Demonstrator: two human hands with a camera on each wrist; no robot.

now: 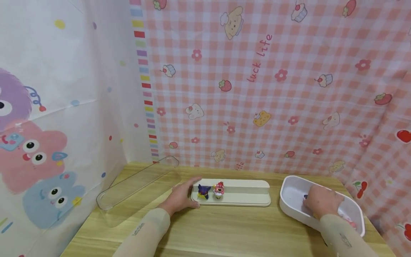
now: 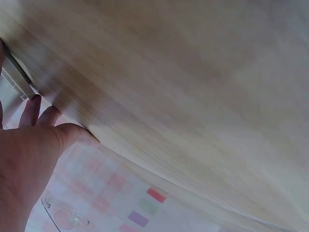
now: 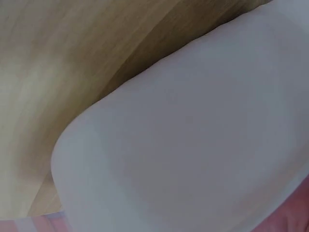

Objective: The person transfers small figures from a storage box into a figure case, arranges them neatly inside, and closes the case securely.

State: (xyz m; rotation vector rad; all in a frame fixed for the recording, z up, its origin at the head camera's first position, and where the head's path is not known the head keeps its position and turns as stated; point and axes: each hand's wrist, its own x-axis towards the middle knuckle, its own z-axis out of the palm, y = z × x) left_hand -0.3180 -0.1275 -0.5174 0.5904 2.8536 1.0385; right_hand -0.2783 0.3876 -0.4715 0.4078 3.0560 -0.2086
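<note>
From where I stand, the left hand [image 1: 181, 195] grips the left end of a cream display base [image 1: 247, 200] on the worktop [image 1: 240, 232], thumb at its near edge. A dark purple figure [image 1: 203, 191] and a pink figure [image 1: 219, 190] stand on it, side by side near that hand. The right hand [image 1: 322, 201] is inside the white bin [image 1: 290, 182]; picking out a piece appears to be the step in hand. Recommended: pinch one piece by its body, lift clear of the rim, and hold the base lightly so neither figure topples.

Not verifiable: the right fingers are hidden, so I cannot tell whether they grip the dark blue piece [image 1: 305, 196] beside them. A pink item [image 1: 350, 222] is partly covered. The right wrist view shows mainly bin wall.
</note>
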